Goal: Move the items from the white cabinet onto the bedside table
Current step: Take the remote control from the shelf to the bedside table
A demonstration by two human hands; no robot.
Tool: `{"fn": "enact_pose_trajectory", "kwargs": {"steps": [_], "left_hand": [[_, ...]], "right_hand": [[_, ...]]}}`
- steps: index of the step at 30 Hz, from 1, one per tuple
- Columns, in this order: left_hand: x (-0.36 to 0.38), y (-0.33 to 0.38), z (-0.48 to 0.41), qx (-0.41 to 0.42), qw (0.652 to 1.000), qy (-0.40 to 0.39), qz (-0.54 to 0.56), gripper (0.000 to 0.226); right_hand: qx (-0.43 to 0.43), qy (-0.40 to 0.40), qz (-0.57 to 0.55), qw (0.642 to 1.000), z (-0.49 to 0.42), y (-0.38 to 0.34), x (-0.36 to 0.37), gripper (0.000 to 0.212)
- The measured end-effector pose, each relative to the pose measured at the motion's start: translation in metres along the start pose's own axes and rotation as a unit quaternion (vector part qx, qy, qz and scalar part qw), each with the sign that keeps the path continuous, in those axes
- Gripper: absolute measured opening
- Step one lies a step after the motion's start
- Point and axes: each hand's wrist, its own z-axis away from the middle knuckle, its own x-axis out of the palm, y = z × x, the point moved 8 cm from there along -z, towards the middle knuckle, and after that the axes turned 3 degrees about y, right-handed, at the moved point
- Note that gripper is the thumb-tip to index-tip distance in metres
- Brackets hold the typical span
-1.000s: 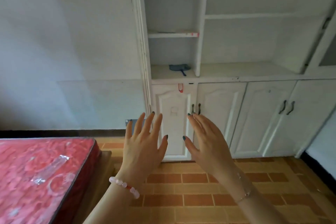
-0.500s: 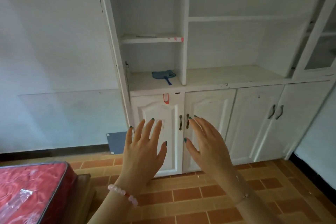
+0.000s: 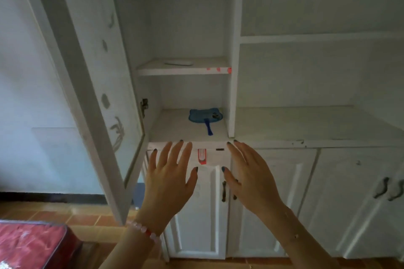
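Now the tall white wooden cabinet (image 3: pixel 237 54) looms much closer — left hand (image 3: pixel 169 183) and right hand (image 3: pixel 251 179) both spread, empty, just below its flat blue cat-shaped fan (image 3: pixel 205 117).

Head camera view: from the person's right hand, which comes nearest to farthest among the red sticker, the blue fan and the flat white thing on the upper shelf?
1. Red rectangular sticker, just left of the right hand.
2. Blue plastic hand fan, lower shelf, above.
3. Flat white object, upper shelf, highest.
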Motion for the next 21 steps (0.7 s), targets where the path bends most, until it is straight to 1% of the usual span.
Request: {"fn": "enact_pose_trajectory", "kwargs": {"steps": [4, 10, 13, 16, 21], "left_hand": [[0.004, -0.012, -0.046, -0.031, 0.999, 0.026, -0.017, 0.058], [-0.001, -0.036, -0.102, -0.039, 0.995, 0.091, -0.020, 0.055], [0.003, -0.049, -0.126, -0.051, 0.994, 0.095, -0.008, 0.056], [0.007, -0.057, -0.147, -0.042, 0.994, 0.099, 0.002, 0.054], [0.014, -0.068, -0.176, -0.040, 0.992, 0.120, 0.004, 0.052]], "right_hand": [[-0.023, 0.024, -0.004, 0.999, -0.047, 0.013, 0.008, 0.059], [-0.070, 0.056, -0.013, 0.996, -0.115, 0.018, 0.023, 0.057], [-0.083, 0.078, -0.021, 0.993, -0.148, 0.014, 0.025, 0.056], [-0.102, 0.098, -0.027, 0.990, -0.175, 0.004, 0.024, 0.054], [-0.134, 0.091, -0.005, 0.987, -0.228, -0.012, 0.028, 0.058]]}}
